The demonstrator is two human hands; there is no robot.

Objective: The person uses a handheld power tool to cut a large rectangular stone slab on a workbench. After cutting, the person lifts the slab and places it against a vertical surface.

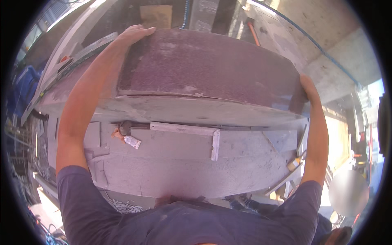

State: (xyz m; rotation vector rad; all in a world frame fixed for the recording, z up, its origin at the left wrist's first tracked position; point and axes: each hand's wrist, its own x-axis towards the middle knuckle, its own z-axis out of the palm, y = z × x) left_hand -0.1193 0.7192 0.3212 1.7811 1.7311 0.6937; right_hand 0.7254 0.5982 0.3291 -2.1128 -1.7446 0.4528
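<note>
A wide reddish-brown stone slab (208, 67) with a dusty, speckled face spans the upper middle, its long near edge resting along a pale ledge (196, 107). My left hand (136, 34) grips the slab's far left corner, fingers bent over the edge. At the opposite end, my right hand (309, 86) holds the right edge; most of its fingers are hidden. Both arms reach forward, spread to the slab's width. Below the ledge, a metal square (183, 128) lies on a dusty grey surface (163, 171).
Left of the square are a white tube (132, 141) and a dark lump (125, 128). A long straightedge (77, 59) runs past my left arm. Beyond the slab are an orange-handled tool (254, 33) and a blue hose (326, 54). A person (347, 196) is at the lower right.
</note>
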